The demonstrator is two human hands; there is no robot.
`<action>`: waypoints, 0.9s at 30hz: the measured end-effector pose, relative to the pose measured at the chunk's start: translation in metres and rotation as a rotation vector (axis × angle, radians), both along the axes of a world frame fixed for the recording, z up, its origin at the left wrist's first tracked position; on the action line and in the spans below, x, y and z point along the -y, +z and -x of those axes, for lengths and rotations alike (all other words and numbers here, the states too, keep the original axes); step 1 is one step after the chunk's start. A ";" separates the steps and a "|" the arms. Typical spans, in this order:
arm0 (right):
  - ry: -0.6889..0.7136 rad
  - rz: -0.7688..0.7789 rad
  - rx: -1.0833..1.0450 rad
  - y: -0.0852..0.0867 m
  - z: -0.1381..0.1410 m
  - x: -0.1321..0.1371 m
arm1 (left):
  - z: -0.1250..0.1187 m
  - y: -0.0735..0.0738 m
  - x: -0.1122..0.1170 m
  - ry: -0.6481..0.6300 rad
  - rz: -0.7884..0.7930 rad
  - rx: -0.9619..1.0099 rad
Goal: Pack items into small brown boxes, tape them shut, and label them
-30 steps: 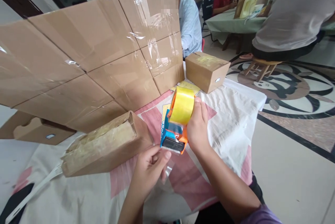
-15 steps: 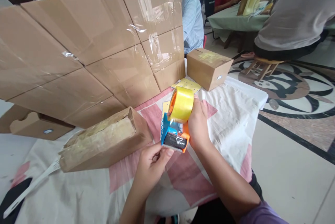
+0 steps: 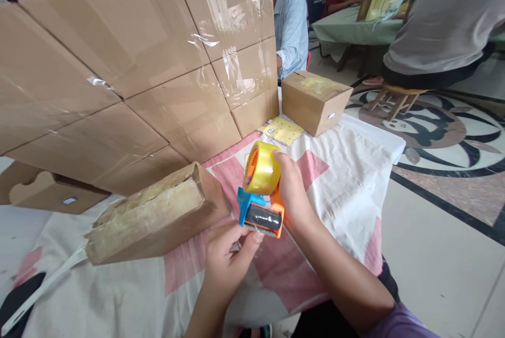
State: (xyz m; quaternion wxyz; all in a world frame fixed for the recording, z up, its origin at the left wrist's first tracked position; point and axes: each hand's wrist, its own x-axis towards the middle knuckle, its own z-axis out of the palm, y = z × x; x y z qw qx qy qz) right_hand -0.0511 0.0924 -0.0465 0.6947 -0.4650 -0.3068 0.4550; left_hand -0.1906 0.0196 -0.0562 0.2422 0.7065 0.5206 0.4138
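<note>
My right hand [image 3: 294,190] grips a tape dispenser [image 3: 264,217] with a blue and orange frame, a black roller and a toothed cutting edge. On it sits a yellow roll of clear packing tape [image 3: 266,168], with my right thumb against the roll's side. My left hand [image 3: 229,254] is closed in a pinch at the cutting edge, thumb and forefinger on the tape's end, which is hard to make out. Both hands are above the pink and white cloth. Left of them lies a taped cardboard box [image 3: 158,217].
A wall of taped cardboard boxes [image 3: 150,64] stands across the table. Behind the hands lie a yellow dotted sheet [image 3: 286,130] and a small box [image 3: 315,101]. A white plastic handle [image 3: 43,288] sticks out at left. People sit beyond, near a green-covered table [image 3: 339,25].
The dispenser has tipped, and its roll has come down and to the left with my right hand. My left hand stays at the cutting edge, slightly lower.
</note>
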 end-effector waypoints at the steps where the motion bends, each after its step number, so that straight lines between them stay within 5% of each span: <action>1: 0.063 0.024 -0.065 0.002 0.000 0.000 | 0.000 -0.001 0.000 0.007 -0.018 -0.014; 4: 0.148 0.080 -0.184 0.005 0.001 -0.002 | 0.000 -0.004 -0.004 -0.017 -0.044 -0.055; 12: 0.055 0.085 -0.182 -0.003 0.003 -0.010 | 0.003 -0.014 -0.017 -0.062 0.030 0.011; 18: 0.028 0.097 -0.178 0.008 0.006 -0.003 | 0.005 -0.010 -0.018 -0.084 0.094 0.144; 27: 0.017 0.136 -0.115 0.020 0.008 0.001 | 0.011 -0.008 -0.014 -0.034 0.083 0.048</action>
